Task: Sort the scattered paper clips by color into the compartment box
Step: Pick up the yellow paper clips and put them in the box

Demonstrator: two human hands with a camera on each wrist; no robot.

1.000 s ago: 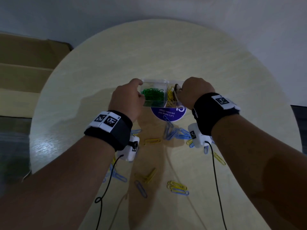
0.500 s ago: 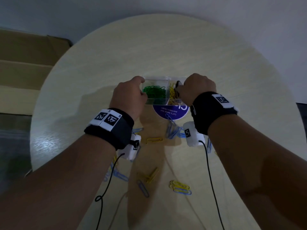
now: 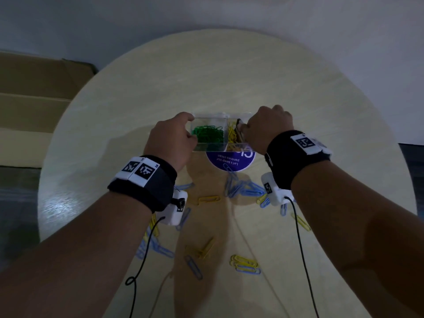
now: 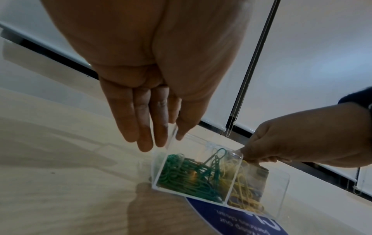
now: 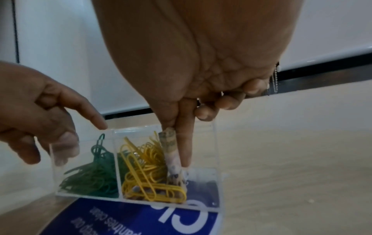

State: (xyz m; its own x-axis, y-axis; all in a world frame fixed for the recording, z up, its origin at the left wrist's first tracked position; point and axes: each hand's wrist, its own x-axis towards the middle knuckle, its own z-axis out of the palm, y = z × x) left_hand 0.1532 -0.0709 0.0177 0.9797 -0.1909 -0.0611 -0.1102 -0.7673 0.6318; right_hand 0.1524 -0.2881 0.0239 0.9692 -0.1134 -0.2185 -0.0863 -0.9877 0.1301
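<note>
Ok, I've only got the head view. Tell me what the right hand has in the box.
Observer: The right hand pinches a printed paper strip, which stands upright in the box.
Operator: Place it for me.
Observer: It stands between the yellow clips and the box's end wall. No clips lie in that gap.
Operator: Now the left hand.
Observer: The left hand holds the box's other end wall, thumb at the rim, fingers outside.
</note>
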